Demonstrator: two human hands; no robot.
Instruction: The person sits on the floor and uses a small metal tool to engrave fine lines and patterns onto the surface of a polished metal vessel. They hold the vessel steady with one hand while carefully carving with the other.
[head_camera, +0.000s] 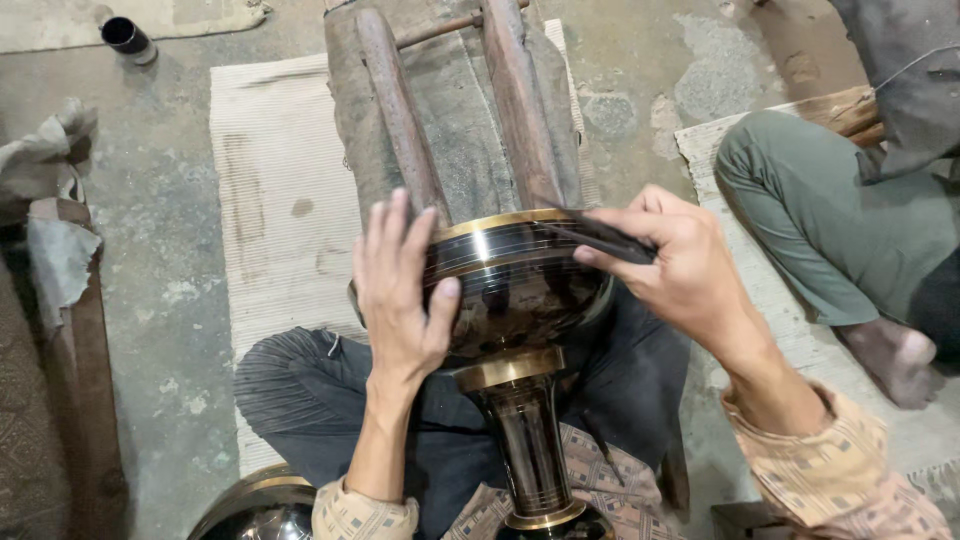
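Head view shows a glossy black metal vase (515, 300) with brass bands at its rim and neck, lying across the person's lap against a wooden frame (455, 110). Left hand (400, 290) presses flat on its bowl, fingers spread, while right hand (670, 265) pinches a thin dark tool (600, 238) against the rim.

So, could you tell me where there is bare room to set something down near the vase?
Bare mat lies left of the wooden stand, and floor beyond. Crowded: left hand, right hand, vase, a seated person's leg.
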